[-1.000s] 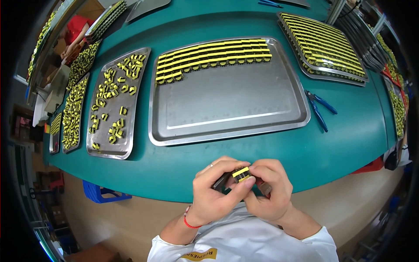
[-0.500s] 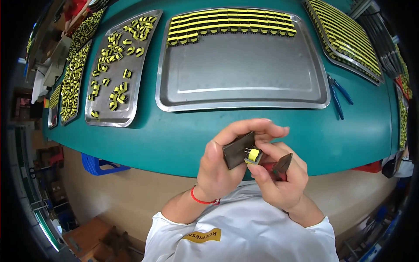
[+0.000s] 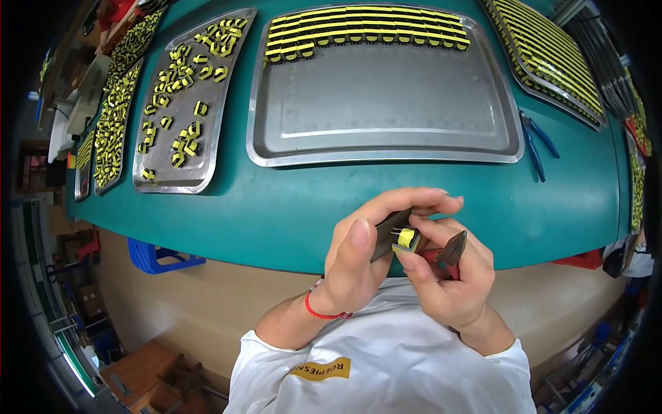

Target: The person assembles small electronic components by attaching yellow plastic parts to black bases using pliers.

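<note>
Between the thumb and fingers of my left hand (image 3: 348,265) is a dark, flat rectangular plate (image 3: 385,234), tilted and partly hidden by the thumb. My right hand (image 3: 458,290) pinches a small transformer (image 3: 407,239) with a yellow-wrapped middle and thin metal pins. Those pins point left at the plate's face; whether they touch it I cannot tell. Tucked in the same right hand is a pair of red-handled cutters (image 3: 454,248), its dark jaws sticking up past the fingers. Both hands are close together in front of my body, just over the table's near edge.
A large metal tray (image 3: 386,155) ahead holds rows of transformers along its far side. Loose transformers lie in a narrower tray (image 3: 176,185) on the left. Blue-handled cutters (image 3: 536,143) rest right of the large tray, near a full tray (image 3: 552,62).
Both hands have shifted slightly right. The plate has turned more edge-on, and the transformer's pins are now closer to it. The trays appear slightly higher in view.
</note>
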`<act>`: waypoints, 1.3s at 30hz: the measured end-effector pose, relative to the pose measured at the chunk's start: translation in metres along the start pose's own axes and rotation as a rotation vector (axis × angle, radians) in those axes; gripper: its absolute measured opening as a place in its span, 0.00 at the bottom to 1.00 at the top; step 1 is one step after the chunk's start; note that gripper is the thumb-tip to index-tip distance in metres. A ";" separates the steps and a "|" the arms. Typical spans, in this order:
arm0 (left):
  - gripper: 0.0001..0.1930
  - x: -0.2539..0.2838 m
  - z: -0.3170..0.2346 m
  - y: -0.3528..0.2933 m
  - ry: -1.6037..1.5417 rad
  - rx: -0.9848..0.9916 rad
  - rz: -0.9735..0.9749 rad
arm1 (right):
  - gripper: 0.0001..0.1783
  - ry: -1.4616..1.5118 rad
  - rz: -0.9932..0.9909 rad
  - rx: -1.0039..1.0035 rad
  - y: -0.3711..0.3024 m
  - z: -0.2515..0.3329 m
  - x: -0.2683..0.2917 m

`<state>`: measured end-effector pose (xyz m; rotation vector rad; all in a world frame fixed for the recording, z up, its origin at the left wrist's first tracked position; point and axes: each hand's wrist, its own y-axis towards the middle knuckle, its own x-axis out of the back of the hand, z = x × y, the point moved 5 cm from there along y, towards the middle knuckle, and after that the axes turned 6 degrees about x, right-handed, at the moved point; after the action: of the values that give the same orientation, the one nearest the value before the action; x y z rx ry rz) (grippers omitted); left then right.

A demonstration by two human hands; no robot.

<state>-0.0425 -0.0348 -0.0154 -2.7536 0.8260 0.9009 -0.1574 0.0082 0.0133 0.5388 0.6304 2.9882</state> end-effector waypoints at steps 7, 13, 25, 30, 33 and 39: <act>0.38 0.003 0.007 0.003 0.082 0.012 -0.001 | 0.16 -0.066 -0.045 0.078 -0.002 0.000 -0.007; 0.26 0.006 0.011 0.008 -0.203 0.098 -0.094 | 0.22 -0.118 0.081 0.060 0.012 -0.002 -0.003; 0.17 0.005 0.008 0.011 -0.593 0.342 -0.286 | 0.15 0.059 -0.010 -0.082 0.010 -0.016 0.014; 0.16 0.010 0.006 0.010 -0.602 0.341 -0.329 | 0.15 0.079 -0.020 -0.110 0.007 -0.017 0.014; 0.16 0.011 0.005 0.011 -0.631 0.330 -0.309 | 0.14 0.096 -0.019 -0.110 0.006 -0.018 0.011; 0.14 0.004 0.004 0.012 -0.479 0.342 -0.309 | 0.15 0.017 0.077 -0.020 0.026 -0.009 0.011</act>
<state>-0.0485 -0.0457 -0.0207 -2.1585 0.4078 1.1567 -0.1702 -0.0179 0.0198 0.5494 0.5937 3.0704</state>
